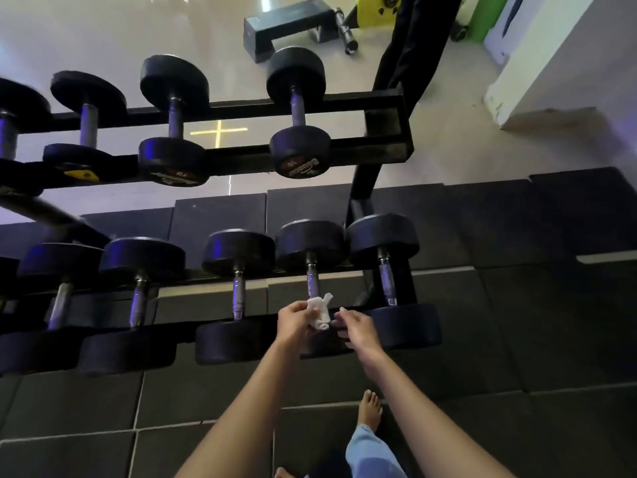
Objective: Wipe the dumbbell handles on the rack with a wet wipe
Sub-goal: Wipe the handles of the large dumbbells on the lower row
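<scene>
1. Two hands met in front of the lower tier of the rack (386,115). My left hand (294,322) gripped a crumpled white wet wipe (320,310), with thumb and fingers curled round its left side.
2. My right hand (356,327) sat just beside the wipe's lower end, fingers loosely bent toward it. I could not tell whether those fingertips pinched the wipe or only came near it.
3. The wipe was held up just below the near end of one dumbbell handle (312,281). I could not tell whether it touched the metal. That dumbbell's near head was mostly hidden behind my hands.
4. On either side stood neighbouring handles, one to the left (238,294) and one to the right (387,281). Each sat between two round black heads resting across the rack's rails.
5. More dumbbells continued along the lower tier to the left.
6. The upper tier carried further dumbbells, among them one near the rack's right end (298,108) and one further left (175,119).
7. Black floor mats (517,339) lay under the lower tier and under me. My bare foot (370,407) and a light blue trouser leg (368,450) showed below my arms.
8. Beyond the rack a pale glossy floor (103,29) held a black bench (286,25) and a yellow-green machine (379,8).
</scene>
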